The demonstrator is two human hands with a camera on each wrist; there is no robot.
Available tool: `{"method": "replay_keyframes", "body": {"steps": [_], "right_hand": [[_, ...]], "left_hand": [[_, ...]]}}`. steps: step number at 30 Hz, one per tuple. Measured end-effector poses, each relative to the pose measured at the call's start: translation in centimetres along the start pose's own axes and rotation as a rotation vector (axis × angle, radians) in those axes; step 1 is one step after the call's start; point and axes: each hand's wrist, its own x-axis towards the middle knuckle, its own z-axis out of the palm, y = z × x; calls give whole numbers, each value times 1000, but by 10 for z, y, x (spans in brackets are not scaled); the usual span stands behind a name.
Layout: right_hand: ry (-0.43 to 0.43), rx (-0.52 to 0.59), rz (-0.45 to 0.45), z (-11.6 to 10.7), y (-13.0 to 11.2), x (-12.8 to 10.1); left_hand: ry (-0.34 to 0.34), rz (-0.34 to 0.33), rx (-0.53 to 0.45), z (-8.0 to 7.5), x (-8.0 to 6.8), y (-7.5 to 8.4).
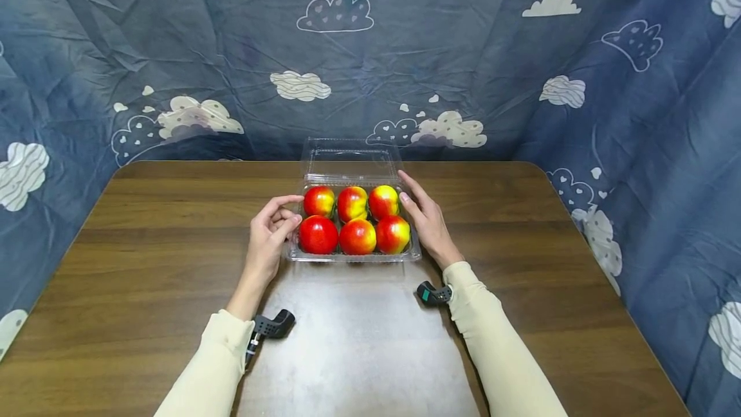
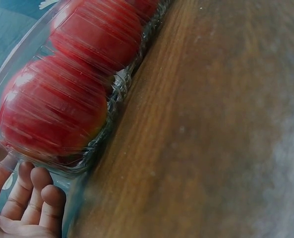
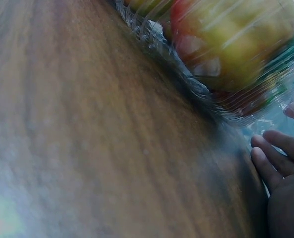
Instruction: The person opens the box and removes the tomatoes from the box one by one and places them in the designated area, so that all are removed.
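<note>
Clear plastic clamshell container [image 1: 353,253] sits near the far edge of the wooden table [image 1: 145,256], about midway between its left and right edges. Lid [image 1: 351,159] is hinged open, tilted back toward the cloud-print backdrop [image 1: 405,50]. Six red-yellow apples [image 1: 357,237] inside, two rows of three.

Left hand [image 1: 269,237] is at the container's left side, fingers loosely curled, fingertips at the rim near the front-left apple [image 1: 318,235]; it pinches nothing that I can see. In the left wrist view the fingers [image 2: 32,196] are bent just beside the ribbed tray wall [image 2: 119,84], touching or nearly so, can't tell which. Right hand [image 1: 425,217] lies along the right side, fingers fairly straight, tips near the back-right apple [image 1: 383,201]. The right wrist view is blurred; fingers [image 3: 273,156] are near the tray corner, contact unclear.

Judgement: the hands look to be bracing the tray from both sides, either to steady it or to bring the lid down. To do it well, keep pressure even on both side walls, since the thin plastic flexes easily and the apples could roll. Grip low on the rim, not on the fruit. If closing, reach back for the lid with fingertips, fold it forward squarely and press the front corners together so the edges line up.

Wrist-mounted cameras [image 1: 272,325] are visible on both cream sleeves [image 1: 498,340].
</note>
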Motion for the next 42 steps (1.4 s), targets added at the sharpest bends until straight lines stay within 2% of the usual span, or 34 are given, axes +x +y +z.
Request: {"method": "replay_keyframes", "body": {"steps": [7,13,24,31,34,42], "right_hand": [[-5,26,29,-2,0,1],[-32,29,25,-1,-2,0],[-24,30,32,0,-2,-2],[-29,14,30,0,0,-1],[-22,19,27,-1,5,-1],[-2,34,25,6,39,9]], "left_hand": [[-15,3,18,1,5,-2],[9,4,21,0,0,-3],[-1,11,28,0,1,-1],[20,2,26,-1,-3,-3],[14,-3,29,0,-3,-4],[9,-9,38,1,-1,-1]]}}
